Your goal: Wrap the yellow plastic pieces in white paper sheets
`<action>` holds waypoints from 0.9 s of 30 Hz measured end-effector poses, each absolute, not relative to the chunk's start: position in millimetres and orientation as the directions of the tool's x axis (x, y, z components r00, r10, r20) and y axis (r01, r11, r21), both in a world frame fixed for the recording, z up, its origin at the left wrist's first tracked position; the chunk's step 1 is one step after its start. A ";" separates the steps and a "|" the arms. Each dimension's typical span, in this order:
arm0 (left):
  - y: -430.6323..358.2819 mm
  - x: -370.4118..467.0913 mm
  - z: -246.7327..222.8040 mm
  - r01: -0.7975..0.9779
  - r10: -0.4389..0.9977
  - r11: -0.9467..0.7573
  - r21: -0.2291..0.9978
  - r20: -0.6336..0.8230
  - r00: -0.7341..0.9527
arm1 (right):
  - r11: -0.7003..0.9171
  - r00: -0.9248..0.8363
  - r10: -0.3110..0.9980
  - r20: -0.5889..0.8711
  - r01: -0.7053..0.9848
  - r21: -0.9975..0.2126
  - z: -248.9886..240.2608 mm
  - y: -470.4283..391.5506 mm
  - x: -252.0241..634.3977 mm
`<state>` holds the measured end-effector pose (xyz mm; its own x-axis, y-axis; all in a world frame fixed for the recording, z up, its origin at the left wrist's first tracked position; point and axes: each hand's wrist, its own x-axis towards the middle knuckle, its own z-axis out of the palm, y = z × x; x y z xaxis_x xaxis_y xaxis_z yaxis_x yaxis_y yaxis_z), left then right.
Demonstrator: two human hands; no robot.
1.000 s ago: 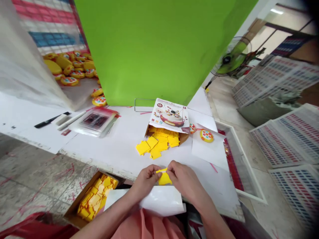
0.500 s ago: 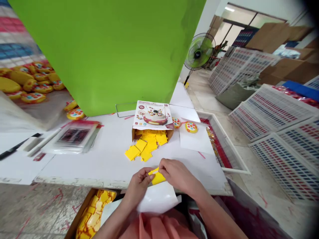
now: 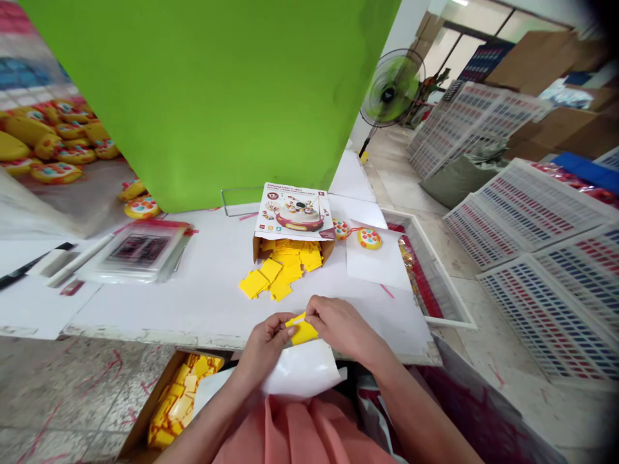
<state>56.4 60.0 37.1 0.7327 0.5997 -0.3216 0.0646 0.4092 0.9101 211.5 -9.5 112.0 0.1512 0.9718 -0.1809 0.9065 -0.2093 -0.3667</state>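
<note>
Between my two hands, at the table's front edge, is a small flat yellow plastic piece [image 3: 303,331] with a whitish strip near its top. My left hand [image 3: 267,343] pinches its left end between thumb and fingers. My right hand [image 3: 334,324] is closed at its upper right corner, and its fingertips are partly hidden. A white glossy sheet [image 3: 304,370] lies below the hands, over my lap. Just beyond them, similar yellow pieces [image 3: 280,278] spill from an open printed carton [image 3: 294,216] lying on its side.
A white table [image 3: 159,314] backs onto a tall green panel [image 3: 217,96]. Clear plastic bags [image 3: 138,252] lie at left, a round yellow toy [image 3: 369,238] at right. A carton of yellow pieces [image 3: 186,393] stands below. White crates [image 3: 556,309] and a fan [image 3: 388,95] are at right.
The view has tilted down slightly, so the scene sits a little differently. Both hands keep hold of the yellow piece in nearly the same pose.
</note>
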 end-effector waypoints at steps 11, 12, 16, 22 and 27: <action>57.3 59.5 39.1 0.106 0.652 0.341 0.934 -0.316 0.690 | -0.226 0.171 0.967 -0.188 0.918 -0.325 112.3 -8.1 208.4; 57.1 59.4 38.7 0.109 0.662 0.322 0.940 -0.306 0.684 | -0.230 0.179 0.967 -0.181 0.919 -0.320 111.5 -8.0 208.2; 56.0 59.8 39.2 0.120 0.689 0.278 0.953 -0.286 0.666 | -0.267 0.222 0.960 -0.172 0.911 -0.315 109.3 -7.3 208.6; 55.4 61.8 45.7 0.126 0.714 0.234 0.964 -0.258 0.650 | -0.325 0.279 0.945 -0.169 0.858 -0.397 106.4 -6.8 209.9; 55.5 61.1 42.9 0.122 0.704 0.220 0.968 -0.244 0.667 | -0.335 0.299 0.942 -0.152 0.823 -0.459 102.2 -7.4 210.1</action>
<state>61.1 55.5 42.9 0.6667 0.7041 -0.2443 0.1221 0.2202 0.9678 210.1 -7.4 102.2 0.2990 0.9421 -0.1517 0.8228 -0.3350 -0.4590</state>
